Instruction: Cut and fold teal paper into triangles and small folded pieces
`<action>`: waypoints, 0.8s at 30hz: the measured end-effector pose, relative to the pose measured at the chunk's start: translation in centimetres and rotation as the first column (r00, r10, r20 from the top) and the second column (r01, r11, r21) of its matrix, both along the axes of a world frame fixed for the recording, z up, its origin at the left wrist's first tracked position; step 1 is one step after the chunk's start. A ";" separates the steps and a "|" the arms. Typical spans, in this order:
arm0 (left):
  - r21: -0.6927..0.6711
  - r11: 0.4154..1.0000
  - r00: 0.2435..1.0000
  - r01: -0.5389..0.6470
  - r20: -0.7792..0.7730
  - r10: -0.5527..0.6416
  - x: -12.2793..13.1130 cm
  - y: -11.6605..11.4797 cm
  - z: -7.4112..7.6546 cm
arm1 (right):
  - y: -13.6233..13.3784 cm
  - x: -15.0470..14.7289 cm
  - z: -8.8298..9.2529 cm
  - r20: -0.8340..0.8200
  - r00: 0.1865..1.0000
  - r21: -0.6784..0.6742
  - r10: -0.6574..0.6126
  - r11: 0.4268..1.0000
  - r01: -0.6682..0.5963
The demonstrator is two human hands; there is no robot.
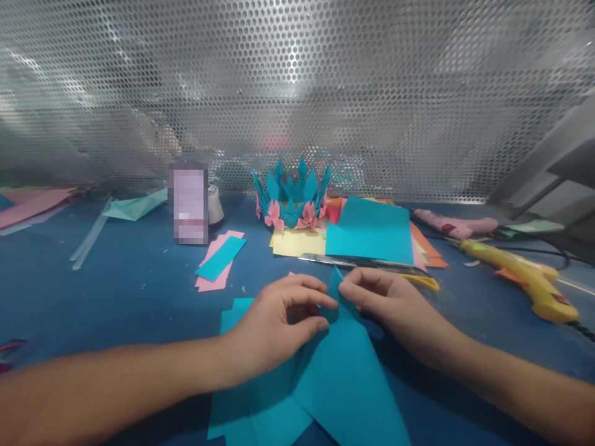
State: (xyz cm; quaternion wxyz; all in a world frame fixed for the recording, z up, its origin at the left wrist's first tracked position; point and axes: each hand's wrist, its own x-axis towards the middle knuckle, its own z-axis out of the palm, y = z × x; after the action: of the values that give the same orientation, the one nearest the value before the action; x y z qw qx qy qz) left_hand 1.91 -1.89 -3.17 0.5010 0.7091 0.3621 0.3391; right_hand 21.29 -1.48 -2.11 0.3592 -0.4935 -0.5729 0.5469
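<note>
Well out to the left of the left hand (279,316), coloured paper (37,207) lies on the blue table (139,310), pink uppermost. Closer to that hand come slim translucent rods (93,234), then a folded mint-green paper (137,205), its end reaching toward an upright panel (189,204) whose face is pixelated. A white spool (215,207) shows at the panel's right edge. Just ahead and left of the left hand, a blue strip (220,259) lies across pink strips (214,286).

The left hand is loosely curled – thumb and forefinger apart, over the folded blue sheet (346,365); whether its fingertips press on the paper I cannot tell. Beneath its wrist are flat blue sheets (260,406). Well beyond its fingers stands a blue paper crown (292,214) with pink flowers (274,215).

The folded blue sheet rises to a point between the two hands and widens below them. The right hand (390,300) pinches its edge just under that point, thumb to forefinger. Just past these fingers lies a long dark blade (362,264); beyond it, a stack of coloured paper (367,229), blue on top. Farther right of the hand lie two glue guns – a pink one (458,223) and, nearer, a yellow one (525,279).
</note>
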 end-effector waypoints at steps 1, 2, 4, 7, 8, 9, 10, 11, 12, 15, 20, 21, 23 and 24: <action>0.003 1.000 1.000 0.010 0.001 -0.010 0.0 0.0 0.0 | 0.0 0.0 0.0 -0.001 1.000 0.009 -0.008 1.000 0.008; 0.003 1.000 1.000 0.016 0.004 -0.016 0.0 0.0 0.0 | 0.0 0.0 0.0 -0.001 1.000 0.017 -0.015 1.000 0.015; -0.005 1.000 1.000 0.022 0.014 -0.022 0.0 0.0 -0.1 | 0.0 -0.1 0.0 -0.001 1.000 0.035 -0.028 0.999 0.028; -0.022 1.000 1.000 0.018 0.018 -0.017 0.0 0.0 0.0 | 0.0 -0.2 0.1 -0.010 1.000 0.032 -0.018 0.999 0.019; -0.030 0.999 1.000 0.015 0.013 -0.015 0.0 0.0 0.0 | 0.0 -0.2 0.2 -0.011 1.000 0.028 -0.014 1.000 0.014; -0.038 0.999 1.000 0.013 0.005 -0.013 0.0 0.0 0.0 | 0.1 -0.2 0.2 -0.011 1.000 0.024 -0.012 1.000 0.012; -0.044 0.999 1.000 0.010 -0.003 -0.010 0.1 0.1 0.1 | 0.1 -0.2 0.3 -0.009 1.000 0.020 -0.012 1.000 0.012; -0.046 0.999 1.000 0.010 -0.007 -0.010 0.1 0.1 0.1 | 0.2 -0.3 0.3 -0.008 1.000 0.019 -0.018 1.000 0.018; -0.040 0.999 1.000 0.012 -0.009 -0.012 0.1 0.1 0.1 | 0.3 -0.3 0.3 -0.010 1.000 0.019 -0.024 1.000 0.024; 0.006 1.000 1.000 0.023 -0.016 -0.023 0.1 0.3 0.4 | 0.6 -0.3 0.4 -0.041 0.999 0.033 -0.032 0.999 0.034; 0.011 1.000 0.999 0.023 -0.025 -0.023 0.2 0.6 0.5 | 1.1 -0.3 0.1 -0.063 0.998 0.054 -0.004 0.998 0.008; 0.003 1.000 0.999 0.022 -0.029 -0.022 0.2 0.6 0.5 | 1.1 -0.3 0.1 -0.057 0.998 0.060 -0.001 0.998 0.004; -0.008 1.000 0.999 0.023 -0.032 -0.023 0.3 0.7 0.2 | 1.1 -0.2 -0.1 -0.046 0.999 0.058 0.001 0.998 0.002; -0.009 1.000 0.999 0.026 -0.034 -0.026 0.3 0.7 0.1 | 1.1 -0.1 -0.2 -0.043 0.999 0.055 0.000 0.998 0.002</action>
State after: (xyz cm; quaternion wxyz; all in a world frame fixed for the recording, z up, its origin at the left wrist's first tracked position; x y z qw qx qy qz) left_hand 2.17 -1.21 -3.04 0.5022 0.7174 0.3628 0.3187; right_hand 21.15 -0.35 -2.30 0.3851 -0.4720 -0.5797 0.5412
